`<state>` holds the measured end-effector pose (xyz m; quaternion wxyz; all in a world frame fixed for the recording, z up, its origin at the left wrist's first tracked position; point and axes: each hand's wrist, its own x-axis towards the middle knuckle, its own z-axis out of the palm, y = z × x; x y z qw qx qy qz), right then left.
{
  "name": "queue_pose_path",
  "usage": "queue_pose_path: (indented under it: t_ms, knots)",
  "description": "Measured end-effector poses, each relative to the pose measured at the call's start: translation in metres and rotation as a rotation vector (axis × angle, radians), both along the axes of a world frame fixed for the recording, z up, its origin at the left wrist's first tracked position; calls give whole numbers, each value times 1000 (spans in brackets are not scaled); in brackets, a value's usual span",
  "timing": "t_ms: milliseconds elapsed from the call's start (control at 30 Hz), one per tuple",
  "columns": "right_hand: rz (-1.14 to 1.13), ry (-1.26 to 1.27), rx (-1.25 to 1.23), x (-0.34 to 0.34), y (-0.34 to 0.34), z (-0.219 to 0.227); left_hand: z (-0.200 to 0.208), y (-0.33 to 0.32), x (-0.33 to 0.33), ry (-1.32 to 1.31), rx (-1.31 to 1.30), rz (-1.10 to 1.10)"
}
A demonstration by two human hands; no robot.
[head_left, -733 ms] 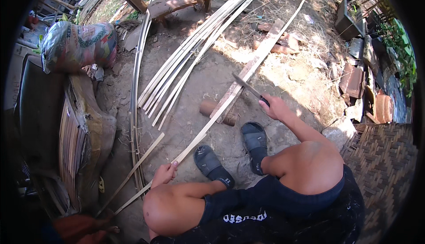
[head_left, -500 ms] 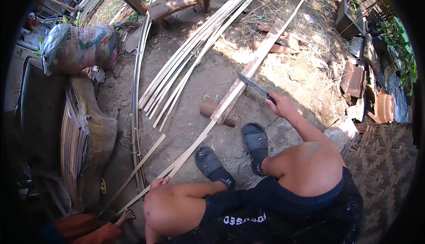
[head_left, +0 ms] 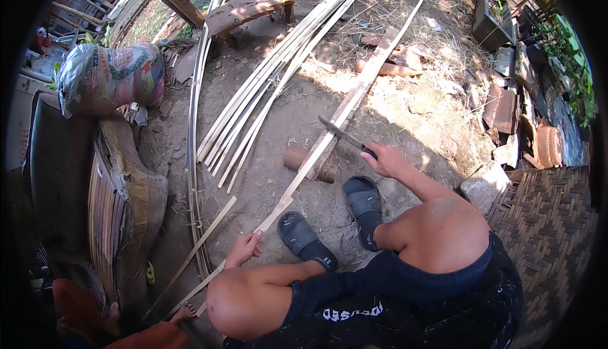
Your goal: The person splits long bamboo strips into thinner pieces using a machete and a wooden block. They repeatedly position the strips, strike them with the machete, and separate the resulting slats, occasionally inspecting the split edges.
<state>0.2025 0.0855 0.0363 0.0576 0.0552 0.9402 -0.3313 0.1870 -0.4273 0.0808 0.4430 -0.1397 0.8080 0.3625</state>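
My right hand point(head_left: 386, 160) is closed around the dark handle of a long knife point(head_left: 342, 132). The blade points left and lies across a long pale bamboo strip point(head_left: 299, 182). Near my left knee, my left hand point(head_left: 244, 248) grips the strip's near part. That strip runs away from me along a narrow wooden board point(head_left: 347, 110). Under the board's near end is a short round log point(head_left: 296, 157); its far end rests by reddish-brown broken pieces point(head_left: 401, 69).
Long pale strips point(head_left: 266, 89) fan out left of the board. Darker strips point(head_left: 192, 159) lie further left, near a stuffed sack point(head_left: 114, 77). A low wooden bench point(head_left: 250, 10) stands at the back. Another person's bare foot point(head_left: 183, 311) shows at lower left; woven matting point(head_left: 544, 222) is at right.
My left hand has moved forward from beside my knee, still gripping the strip. The knife in my right hand has come nearer and to the left along the strip.
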Motion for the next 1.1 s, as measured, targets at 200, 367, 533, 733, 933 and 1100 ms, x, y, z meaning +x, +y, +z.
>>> queue_pose_path:
  t_ms: [200,367,533,733,933,1100]
  knots:
    - [62,62,136,7,15,-5,-26,-12,1,235,116,-176]
    - [89,63,15,6,-10,2,-17,19,-3,50,166,-16]
    - [-181,26,126,-12,37,-4,-46,-22,10,60,232,-134]
    - [86,86,69,-5,18,3,-11,3,10,78,125,-17]
    - [-219,-13,148,-29,83,-19,-24,-88,44,181,-119,-16]
    - [-271,34,90,-12,54,-32,-6,-24,27,347,-185,-179]
